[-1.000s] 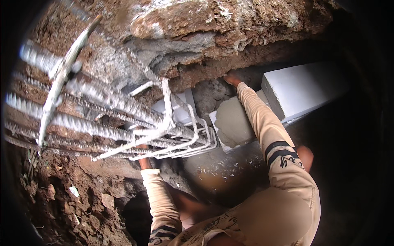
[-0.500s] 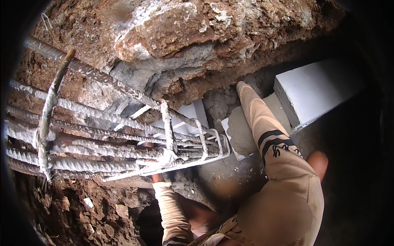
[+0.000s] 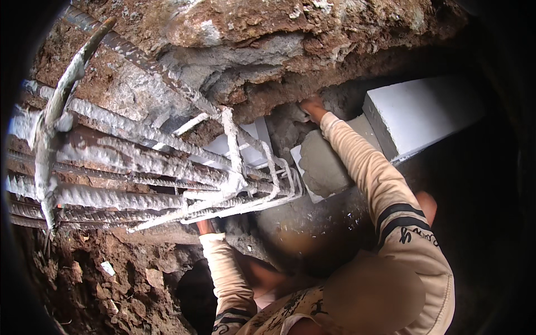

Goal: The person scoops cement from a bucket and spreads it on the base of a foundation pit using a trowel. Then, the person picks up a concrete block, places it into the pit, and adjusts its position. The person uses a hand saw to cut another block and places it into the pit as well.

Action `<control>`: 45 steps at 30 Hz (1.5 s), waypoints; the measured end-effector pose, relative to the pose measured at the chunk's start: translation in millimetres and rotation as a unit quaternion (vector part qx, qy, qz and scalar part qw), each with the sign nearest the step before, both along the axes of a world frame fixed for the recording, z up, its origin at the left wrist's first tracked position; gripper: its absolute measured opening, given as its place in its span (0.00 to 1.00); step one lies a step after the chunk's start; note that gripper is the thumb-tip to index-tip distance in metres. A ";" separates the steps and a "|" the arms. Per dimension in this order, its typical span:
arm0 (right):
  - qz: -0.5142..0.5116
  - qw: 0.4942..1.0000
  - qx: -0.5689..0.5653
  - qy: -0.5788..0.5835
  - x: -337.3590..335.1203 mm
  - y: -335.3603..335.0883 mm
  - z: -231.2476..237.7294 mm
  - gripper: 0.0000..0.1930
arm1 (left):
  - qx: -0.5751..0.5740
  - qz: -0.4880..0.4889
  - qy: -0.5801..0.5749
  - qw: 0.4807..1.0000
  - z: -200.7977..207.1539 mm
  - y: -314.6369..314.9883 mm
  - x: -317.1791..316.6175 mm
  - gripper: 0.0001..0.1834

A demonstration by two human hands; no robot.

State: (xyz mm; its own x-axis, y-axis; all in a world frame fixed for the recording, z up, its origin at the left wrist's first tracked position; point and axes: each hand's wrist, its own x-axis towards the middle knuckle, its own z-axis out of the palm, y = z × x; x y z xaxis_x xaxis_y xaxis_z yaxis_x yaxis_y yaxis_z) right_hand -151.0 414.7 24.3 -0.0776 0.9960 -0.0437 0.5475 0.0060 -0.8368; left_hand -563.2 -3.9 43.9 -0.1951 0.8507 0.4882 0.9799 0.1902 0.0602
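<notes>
My right arm stretches over a bed of wet grey mortar (image 3: 326, 162) spread on a pale block. At its end my right hand (image 3: 314, 107) is in the gap below the soil bank, its fingers curled. A small pale edge shows under the fingers; what they hold, if anything, I cannot make out. To the right, touching or nearly touching the mortar, lies a large white block (image 3: 424, 123). My left hand (image 3: 205, 226) reaches under the mortar-crusted rebar cage (image 3: 145, 190); only the wrist shows, and the bars hide the fingers.
A rough soil and rock bank (image 3: 245, 61) overhangs the far side. Another white block (image 3: 245, 142) sits partly behind the rebar. Loose brown earth (image 3: 123, 279) with pale chips lies at the lower left. The right side is in dark shadow.
My right hand has come into view from the gap under the bank, where it was hidden, and is farther left. The view has shifted, so the rebar cage appears larger. My left fingers stay hidden.
</notes>
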 end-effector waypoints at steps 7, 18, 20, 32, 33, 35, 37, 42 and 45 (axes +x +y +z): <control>0.258 0.930 -0.064 0.253 -71.4 -29.5 -72.8 0.37 | 0.004 -0.008 -0.002 1.000 -0.1 1.9 5.7 0.23; 0.170 0.849 -0.277 0.417 -110.5 -16.4 -27.0 0.29 | 0.001 -0.022 -0.007 1.000 -4.1 2.4 10.3 0.24; 0.191 0.832 -0.342 0.393 -126.1 -29.4 -17.1 0.29 | -0.014 0.001 0.008 1.000 3.5 -24.6 -5.0 0.24; 0.229 0.917 0.073 -0.317 -58.4 15.5 -20.1 0.23 | -0.006 -0.012 0.015 1.000 9.8 -2.7 -7.3 0.25; 0.201 0.923 0.096 -0.313 -52.9 20.7 -34.7 0.23 | -0.004 -0.023 0.009 1.000 7.0 6.9 -2.8 0.25; 0.151 0.928 0.147 -0.308 -42.2 33.2 -65.6 0.23 | 0.008 -0.039 0.002 0.999 1.3 26.0 2.3 0.25; 0.122 0.927 0.187 -0.300 -32.5 48.9 -81.2 0.23 | 0.014 -0.049 -0.002 0.999 1.5 37.2 5.8 0.25; 0.215 0.976 0.003 -0.010 -85.3 24.1 -83.5 0.26 | -0.022 -0.020 0.024 0.999 13.0 0.3 -17.4 0.26; 0.283 0.885 -0.160 0.334 -98.1 15.4 -107.4 0.28 | -0.018 -0.021 0.017 0.999 10.2 3.8 -11.7 0.26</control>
State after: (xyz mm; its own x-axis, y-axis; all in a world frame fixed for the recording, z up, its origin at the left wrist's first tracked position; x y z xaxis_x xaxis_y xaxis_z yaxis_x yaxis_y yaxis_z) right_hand -249.1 430.1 -83.0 -0.6751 0.7341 -0.0725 -0.0850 -0.1750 -0.9809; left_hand -574.8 0.0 54.1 -0.1434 0.8748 0.4628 0.9883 0.1510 0.0208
